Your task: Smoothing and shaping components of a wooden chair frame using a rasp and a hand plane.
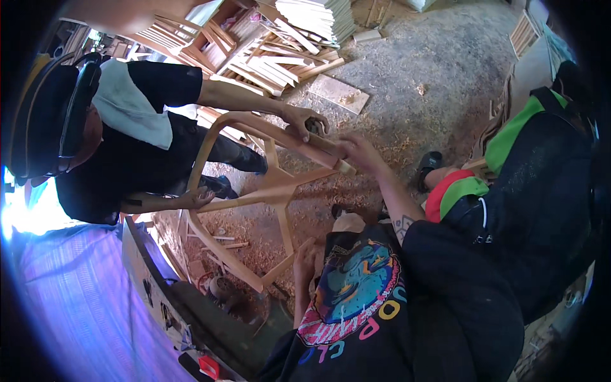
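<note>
- The wooden chair frame lies tipped on its side at the middle of the view, over the sawdust-covered floor, its curved back rail arching up toward eleven o'clock.
- The right hand is wrapped around the end of a straight wooden rail of the frame, just past centre toward one o'clock, fingers curled over it.
- The left hand sits low, at about six o'clock from the frame's middle, touching the lower leg of the frame; how tightly it grips, I can't tell.
- Across the frame, a co-worker in a black shirt leans in from nine o'clock: one co-worker's hand presses on the same rail just beside the right hand, the co-worker's other hand holds the curved side of the frame.
- A pile of cut wooden slats is heaped at twelve o'clock, well apart from the hands.
- A loose flat board lies on the floor near that pile.
</note>
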`<move>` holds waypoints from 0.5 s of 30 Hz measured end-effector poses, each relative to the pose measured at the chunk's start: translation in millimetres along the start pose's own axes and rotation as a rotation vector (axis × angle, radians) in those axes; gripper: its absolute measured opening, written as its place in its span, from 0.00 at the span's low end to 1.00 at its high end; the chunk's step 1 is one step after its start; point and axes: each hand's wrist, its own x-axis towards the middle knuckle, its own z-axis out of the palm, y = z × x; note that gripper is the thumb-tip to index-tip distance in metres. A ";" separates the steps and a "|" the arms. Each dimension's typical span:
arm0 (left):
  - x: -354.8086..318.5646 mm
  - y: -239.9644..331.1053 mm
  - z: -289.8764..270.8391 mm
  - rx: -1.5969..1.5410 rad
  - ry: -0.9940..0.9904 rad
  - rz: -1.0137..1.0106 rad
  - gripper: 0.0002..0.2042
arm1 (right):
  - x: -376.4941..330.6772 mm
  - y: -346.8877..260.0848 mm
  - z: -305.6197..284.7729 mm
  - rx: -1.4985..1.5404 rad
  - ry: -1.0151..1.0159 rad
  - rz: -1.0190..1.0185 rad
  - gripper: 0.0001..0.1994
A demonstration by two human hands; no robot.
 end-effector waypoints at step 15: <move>39.7 -174.4 -11.1 -0.293 -0.154 -0.285 0.21 | 35.1 20.3 39.2 0.125 -0.391 0.126 0.31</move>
